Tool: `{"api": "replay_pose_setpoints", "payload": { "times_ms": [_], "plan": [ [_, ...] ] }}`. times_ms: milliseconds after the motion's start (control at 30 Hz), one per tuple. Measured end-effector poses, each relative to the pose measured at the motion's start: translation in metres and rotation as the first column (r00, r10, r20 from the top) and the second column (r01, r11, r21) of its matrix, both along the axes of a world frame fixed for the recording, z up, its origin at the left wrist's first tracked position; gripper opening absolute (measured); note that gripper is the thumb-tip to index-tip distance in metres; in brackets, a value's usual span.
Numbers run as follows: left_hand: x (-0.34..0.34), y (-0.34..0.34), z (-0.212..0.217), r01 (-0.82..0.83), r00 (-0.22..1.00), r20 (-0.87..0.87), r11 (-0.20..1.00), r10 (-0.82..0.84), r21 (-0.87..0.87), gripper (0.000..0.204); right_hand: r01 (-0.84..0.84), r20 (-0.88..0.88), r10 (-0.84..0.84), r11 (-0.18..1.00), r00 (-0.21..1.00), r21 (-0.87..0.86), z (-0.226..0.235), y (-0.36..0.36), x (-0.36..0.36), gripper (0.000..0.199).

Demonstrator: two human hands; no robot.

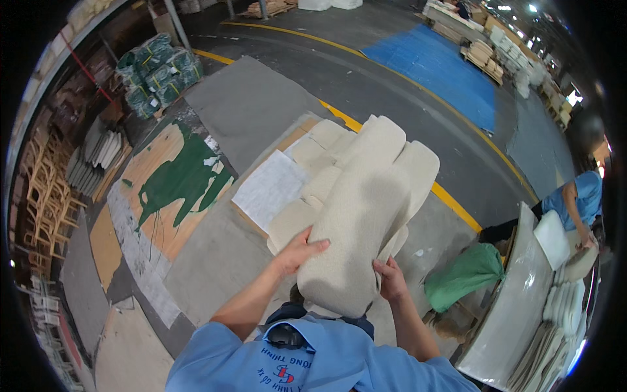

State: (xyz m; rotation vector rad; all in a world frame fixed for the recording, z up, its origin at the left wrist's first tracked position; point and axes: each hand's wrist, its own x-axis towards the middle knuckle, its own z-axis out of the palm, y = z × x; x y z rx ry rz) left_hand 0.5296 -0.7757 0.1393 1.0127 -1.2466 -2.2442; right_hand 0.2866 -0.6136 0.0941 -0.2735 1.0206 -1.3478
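A long cream fabric-covered piece (353, 228), like a chair cushion or its cover, is held up in front of my body between both hands. My left hand (300, 253) grips its left edge, with the thumb lying on top of the fabric. At the lower right edge my right hand (390, 277) pinches the fabric, its thumb in sight and most fingers hidden below. Behind the held piece lie more cream pieces (320, 140) of the same kind, partly covered by it. They rest beside a white sheet (271, 189) on cardboard.
Right of me stands a table (513, 307) with stacked pale cushions, where a co-worker (575, 202) handles one. A green sack (464, 274) sits beside it. Green-wrapped bundles (157, 72) and wooden chair frames (42, 196) line the left. Yellow floor lines (457, 208) cross ahead.
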Motion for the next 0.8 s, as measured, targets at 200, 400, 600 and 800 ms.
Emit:
{"api": "replay_pose_setpoints", "payload": {
  "times_ms": [200, 400, 600, 800],
  "plan": [
    [0.022, -0.101, 0.014, 0.143, 0.965, 0.245, 0.971, -0.094, -0.190, 0.087, 0.190, 0.010, -0.189, 0.978, 0.982, -0.089, -0.045, -0.075, 0.076, 0.068],
    [0.067, -0.120, -0.106, 0.472, 0.589, 0.784, 0.702, 0.199, -0.533, 0.096, 0.019, -0.190, 0.050, 0.938, 0.980, 0.346, -0.083, -0.101, 0.122, 0.070],
    [0.056, -0.099, -0.106, 0.401, 0.718, 0.680, 0.711, 0.148, -0.577, 0.096, 0.145, -0.183, -0.086, 0.930, 0.979, 0.337, -0.107, 0.001, 0.107, 0.072],
    [0.053, -0.080, -0.092, 0.372, 0.665, 0.684, 0.661, 0.300, -0.652, 0.081, 0.496, -0.261, -0.423, 0.757, 0.868, 0.425, -0.114, 0.116, 0.104, 0.066]
  ]
}}
